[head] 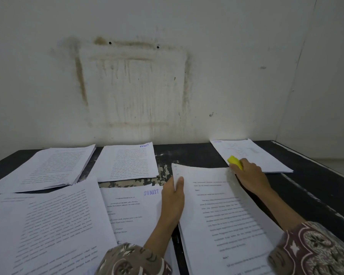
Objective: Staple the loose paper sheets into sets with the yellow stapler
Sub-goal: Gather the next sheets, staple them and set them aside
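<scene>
A set of printed sheets lies in front of me on the dark table. My left hand holds its left edge near the top corner, thumb on the page. My right hand grips the yellow stapler at the set's top right corner, where the paper lifts slightly. The stapler's jaw is hidden by the hand and paper.
Other paper piles lie around: two at the back left and back centre, one at the far right, a large sheet at the near left, and a stamped page in the middle. A stained wall stands behind.
</scene>
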{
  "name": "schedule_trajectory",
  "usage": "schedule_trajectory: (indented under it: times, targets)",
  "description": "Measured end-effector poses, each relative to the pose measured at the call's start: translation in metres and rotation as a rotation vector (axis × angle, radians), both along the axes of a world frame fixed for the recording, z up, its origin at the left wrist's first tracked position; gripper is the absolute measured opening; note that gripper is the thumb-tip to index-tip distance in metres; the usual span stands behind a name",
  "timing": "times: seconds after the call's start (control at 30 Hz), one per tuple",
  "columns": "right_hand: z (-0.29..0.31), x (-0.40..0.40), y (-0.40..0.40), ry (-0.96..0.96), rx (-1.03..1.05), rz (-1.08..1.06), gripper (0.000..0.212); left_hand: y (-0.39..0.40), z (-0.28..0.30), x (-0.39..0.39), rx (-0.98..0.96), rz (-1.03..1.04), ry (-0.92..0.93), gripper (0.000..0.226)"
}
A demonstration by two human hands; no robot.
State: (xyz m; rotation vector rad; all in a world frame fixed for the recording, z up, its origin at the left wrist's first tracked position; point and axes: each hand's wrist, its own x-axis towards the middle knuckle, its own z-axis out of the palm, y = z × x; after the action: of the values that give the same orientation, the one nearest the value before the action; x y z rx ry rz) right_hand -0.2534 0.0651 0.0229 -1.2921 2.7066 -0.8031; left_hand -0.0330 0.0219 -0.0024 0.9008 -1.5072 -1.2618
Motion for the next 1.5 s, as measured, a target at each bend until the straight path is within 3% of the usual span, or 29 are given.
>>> schedule_trajectory:
  times: [0.3,0.47,0.57,0.67,0.73,0.9,1.0,1.1,1.2,1.5]
  targets:
    - [-0.026,-0.021,0.024,0.239,0.207,-0.152,0.055,0.003,0.001,0.000,0.019,-0.014,-0.030,0.013]
    - [-0.028,-0.020,0.024,0.281,0.176,-0.208,0.061,0.006,0.000,0.001,-0.021,-0.061,-0.052,0.014]
    - [-0.020,-0.012,0.024,0.328,0.037,-0.195,0.053,0.005,-0.003,0.000,-0.095,-0.071,-0.148,0.015]
    - [-0.011,0.006,0.022,0.056,-0.242,-0.051,0.039,0.007,-0.002,-0.001,-0.196,-0.089,-0.253,0.012]
    - [-0.003,0.022,0.021,-0.203,-0.348,0.079,0.046,0.010,0.000,-0.001,-0.287,-0.105,-0.312,0.018]
    - [0.011,0.063,0.020,-0.678,-0.369,0.310,0.048,0.016,0.001,-0.007,-0.414,-0.195,-0.440,0.026]
    - [0.010,0.072,0.019,-0.828,-0.371,0.428,0.033,0.019,0.003,-0.008,-0.372,-0.217,-0.541,0.034]
    - [0.009,0.067,0.021,-0.887,-0.364,0.514,0.022,0.020,0.008,-0.008,-0.482,-0.225,-0.710,0.055]
    - [0.008,0.060,0.024,-0.923,-0.326,0.565,0.025,0.023,0.008,-0.008,-0.546,-0.230,-0.777,0.063]
    - [0.007,0.049,0.028,-0.856,-0.204,0.665,0.021,0.026,0.007,-0.009,-0.478,-0.276,-0.793,0.068]
